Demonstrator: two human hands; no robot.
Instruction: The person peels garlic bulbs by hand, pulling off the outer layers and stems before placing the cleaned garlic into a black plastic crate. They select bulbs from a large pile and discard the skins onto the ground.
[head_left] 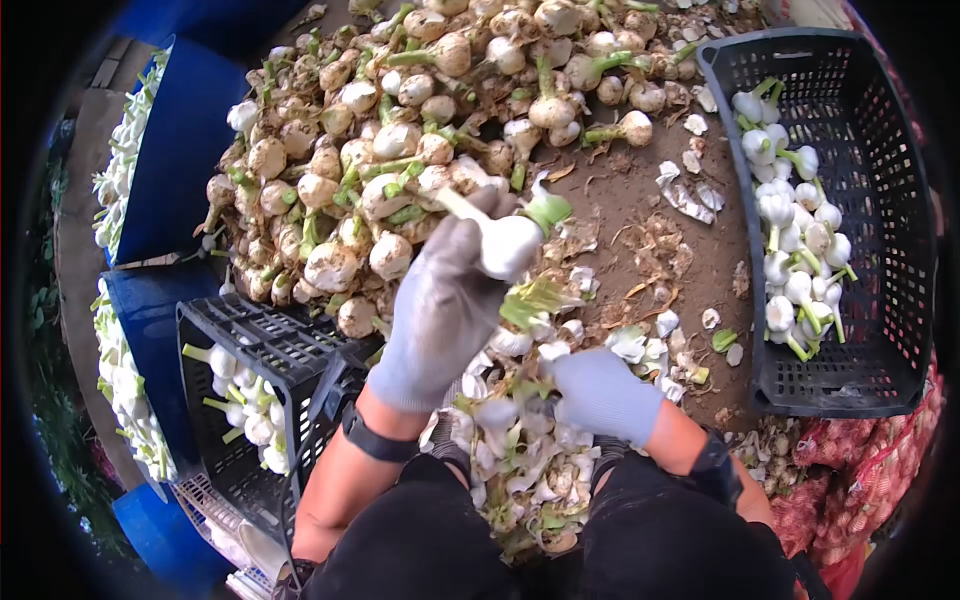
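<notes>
My left hand (445, 295), in a grey-white glove, is closed around a white garlic bulb (510, 247) held over the floor. The bulb's cut stem points up and to the left, and a green-and-white strip of peel hangs at its right side. My right hand (605, 388), gloved too, is lower and to the right, above the heap of loose peels (540, 460) between my legs. Its fingers look curled inward; the fingertips are blurred against the peels, and I cannot make out what is in them.
A large pile of soil-stained garlic bulbs (330, 190) spreads ahead. To the right, a black crate (830, 390) holds cleaned bulbs; red mesh sacks (880, 470) lie below it. At left stand another black crate (290, 345) and blue containers (185, 150) of white garlic.
</notes>
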